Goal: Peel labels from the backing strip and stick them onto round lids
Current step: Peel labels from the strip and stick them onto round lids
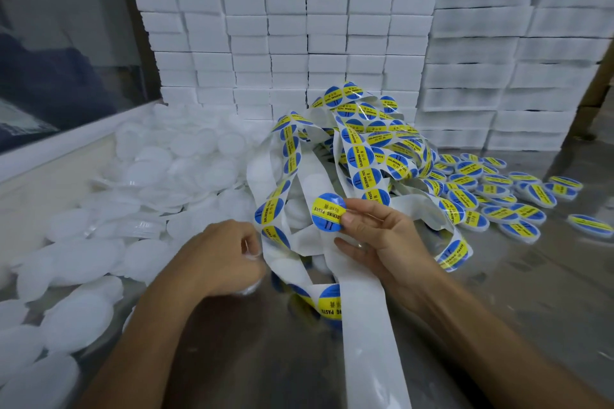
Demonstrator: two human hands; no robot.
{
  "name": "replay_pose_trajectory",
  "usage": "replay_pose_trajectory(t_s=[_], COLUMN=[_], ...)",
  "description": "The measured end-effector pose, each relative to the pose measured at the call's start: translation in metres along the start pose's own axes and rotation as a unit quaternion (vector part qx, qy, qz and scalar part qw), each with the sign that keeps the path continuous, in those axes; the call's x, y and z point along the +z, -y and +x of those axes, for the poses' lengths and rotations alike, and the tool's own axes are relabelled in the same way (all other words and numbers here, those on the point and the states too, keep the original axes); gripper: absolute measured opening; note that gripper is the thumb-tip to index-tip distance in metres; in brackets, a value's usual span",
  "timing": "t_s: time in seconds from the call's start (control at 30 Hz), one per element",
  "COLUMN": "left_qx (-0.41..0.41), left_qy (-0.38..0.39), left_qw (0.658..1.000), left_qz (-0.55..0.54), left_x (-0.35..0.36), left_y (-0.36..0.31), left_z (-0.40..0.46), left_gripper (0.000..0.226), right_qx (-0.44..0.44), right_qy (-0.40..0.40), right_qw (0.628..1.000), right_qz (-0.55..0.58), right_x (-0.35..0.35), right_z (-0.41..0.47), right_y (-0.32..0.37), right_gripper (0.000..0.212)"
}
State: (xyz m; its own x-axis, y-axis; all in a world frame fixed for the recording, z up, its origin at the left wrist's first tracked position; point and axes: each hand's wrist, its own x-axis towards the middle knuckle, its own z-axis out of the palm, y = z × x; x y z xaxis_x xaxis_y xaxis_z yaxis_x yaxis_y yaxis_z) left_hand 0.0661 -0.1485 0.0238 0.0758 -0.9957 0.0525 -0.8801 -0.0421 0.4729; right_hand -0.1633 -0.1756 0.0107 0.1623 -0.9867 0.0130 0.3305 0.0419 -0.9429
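Now the right hand (382, 242) pinches a peeled label (328, 212) by its edge at the fingertips, probably sparing the glue; the left hand (229, 259) curls round a lid (254, 285), seemingly ready for sticking.

The right hand (385, 236) pinches a round blue-and-yellow label (329, 212) above the tangled backing strip (362, 309); the left hand (226, 259) grips a white lid (251, 287)
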Motion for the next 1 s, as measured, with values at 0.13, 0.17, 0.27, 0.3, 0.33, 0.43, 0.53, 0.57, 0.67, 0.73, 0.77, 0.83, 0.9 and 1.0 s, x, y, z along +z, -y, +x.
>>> replay_pose_trajectory(t_s=[0.13,0.17,0.27,0.3,0.33,0.43,0.53,0.57,0.67,0.73,0.77,0.83,0.9,1.0], left_qx=[0.011,0.017,0.024,0.022,0.023,0.042,0.070,0.085,0.111,0.103,0.086,0.047,0.023,0.007], left_qy=[0.039,0.031,-0.002,-0.018,-0.041,-0.162,-0.278,-0.288,-0.236,-0.184,-0.163,-0.147,-0.140,-0.124], left_qw=[0.999,0.999,0.999,0.999,0.999,0.983,0.938,0.922,0.882,0.862,0.857,0.854,0.853,0.832], left_qz=[-0.009,0.002,0.028,0.022,0.006,-0.071,-0.194,-0.244,-0.392,-0.462,-0.481,-0.497,-0.503,-0.540], left_x=[0.000,-0.001,0.002,0.003,0.004,0.002,0.002,0.004,0.012,0.017,0.020,0.026,0.031,0.036], left_y=[0.003,0.005,0.007,0.006,0.005,-0.001,-0.016,-0.023,-0.041,-0.047,-0.049,-0.050,-0.053,-0.057], left_z=[-0.003,-0.003,0.000,0.001,0.001,0.003,0.001,-0.001,-0.007,-0.008,-0.008,-0.005,-0.004,-0.004], left_gripper=[0.016,0.018,0.020,0.021,0.022,0.023,0.017,0.015,0.016,0.015,0.018,0.023,0.028,0.034], right_qx=[0.003,0.003,-0.001,-0.003,-0.006,-0.013,-0.016,-0.016,-0.018,-0.025,-0.030,-0.039,-0.049,-0.071], right_qy=[0.001,-0.001,0.002,0.004,0.006,0.005,0.011,0.012,0.014,0.023,0.028,0.037,0.037,0.031], right_qw=[1.000,1.000,1.000,1.000,1.000,1.000,1.000,1.000,1.000,0.999,0.999,0.999,0.998,0.996], right_qz=[-0.006,-0.006,-0.003,-0.001,0.001,0.012,0.003,-0.001,-0.003,-0.001,-0.001,-0.009,-0.031,-0.055], right_x=[-0.001,-0.001,-0.001,-0.001,-0.001,0.000,0.001,0.002,0.003,0.004,0.004,0.005,0.006,0.009], right_z=[0.002,0.002,0.003,0.002,0.002,0.002,0.001,0.001,0.002,0.001,0.000,-0.002,-0.003,-0.003], right_y=[0.001,0.001,0.000,0.000,0.000,0.000,-0.001,-0.001,-0.002,-0.004,-0.004,-0.003,-0.004,-0.008], right_gripper=[0.011,0.009,0.005,0.005,0.006,0.008,0.010,0.011,0.011,0.008,0.010,0.031,0.049,0.047])
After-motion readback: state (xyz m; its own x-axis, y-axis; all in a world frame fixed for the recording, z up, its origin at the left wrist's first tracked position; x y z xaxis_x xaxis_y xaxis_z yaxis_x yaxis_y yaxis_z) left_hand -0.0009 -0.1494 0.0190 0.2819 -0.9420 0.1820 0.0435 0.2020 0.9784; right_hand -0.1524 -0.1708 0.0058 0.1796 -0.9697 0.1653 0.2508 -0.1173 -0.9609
